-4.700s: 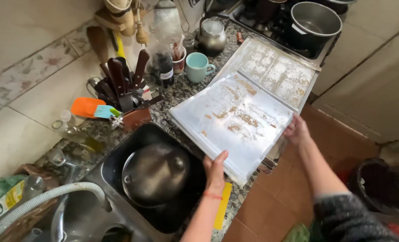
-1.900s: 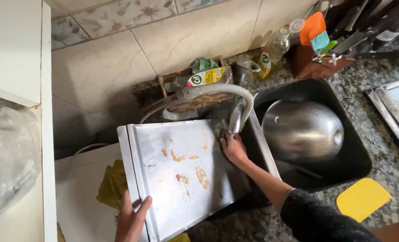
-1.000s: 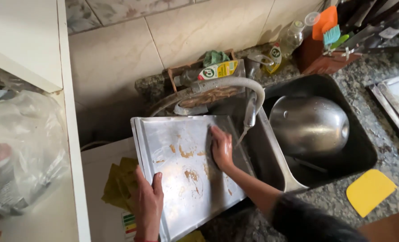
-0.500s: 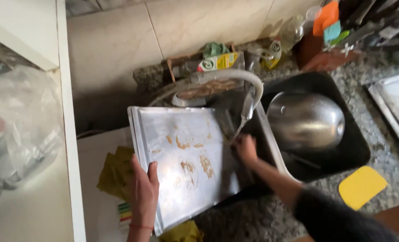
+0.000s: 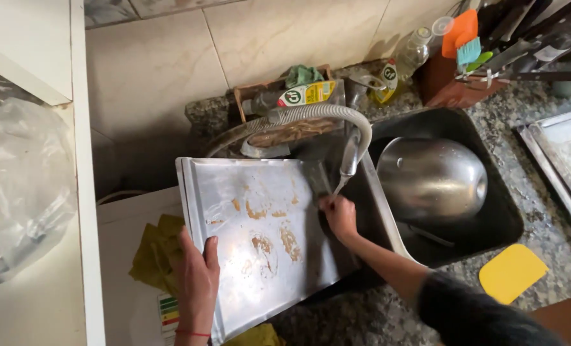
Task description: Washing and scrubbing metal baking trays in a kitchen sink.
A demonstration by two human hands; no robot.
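- Baking tray [image 5: 260, 237], a large metal sheet with brown baked-on patches near its middle, lies tilted over the left part of the sink, its far edge near the tap and its near corner sticking out past the counter edge.
- Left hand [image 5: 197, 282] grips the tray's near left edge, thumb on top of the metal and the other fingers wrapped beneath, out of sight (a thin red band sits on the wrist).
- Right hand [image 5: 340, 216] rests at the tray's right edge, just under the tap's spout; its fingers are curled together, but whether they pinch the tray's rim or hold something small cannot be told.
- Tap [image 5: 337, 125], a grey ribbed hose bent in an arch, ends in a spout pointing down just above the right hand.
- Steel bowl [image 5: 431, 178] sits upside down in the dark right basin [image 5: 503, 218], well apart from the tray.
- Yellow scraper [image 5: 513, 272] lies on the speckled granite counter in front of that basin.
- Second tray [image 5: 564, 160] lies on the counter at the far right, partly cut off by the frame.
- Cleaner bottle [image 5: 292, 97] lies on its side in a small rack behind the tap.
- Yellow-green cloth [image 5: 154, 253] lies on the white surface to the left, partly under the baking tray.
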